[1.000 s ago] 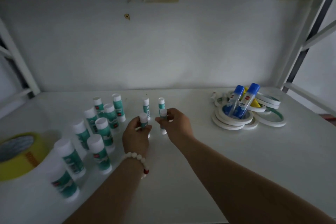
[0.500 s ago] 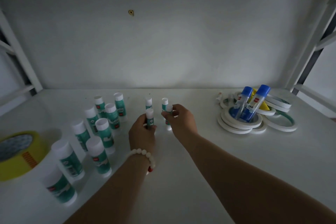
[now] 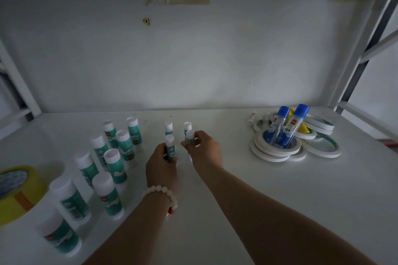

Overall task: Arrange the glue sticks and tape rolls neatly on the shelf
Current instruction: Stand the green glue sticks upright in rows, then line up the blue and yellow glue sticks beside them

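Note:
Both hands work at the middle of the white shelf [image 3: 247, 211]. My left hand [image 3: 161, 164] grips a small green-and-white glue stick [image 3: 169, 145], held upright. My right hand [image 3: 203, 148] pinches another small glue stick [image 3: 190, 136] by its cap. Just behind them stand two more small glue sticks [image 3: 168, 127], [image 3: 187, 127]. Several larger green glue sticks [image 3: 112, 162] stand in rough rows to the left. A pile of white tape rolls [image 3: 273, 150] lies at the right, with two blue-capped glue tubes [image 3: 298, 123] standing in it.
A big yellow tape roll [image 3: 20, 189] sits at the left edge. The shelf's back wall [image 3: 193, 60] rises close behind the items. White frame posts [image 3: 366, 49] stand at the right and left sides. A small tube [image 3: 251, 117] lies behind the tape pile.
Both hands have pushed slightly away from me toward the two standing small glue sticks, each keeping its glue stick. The camera has shifted a little.

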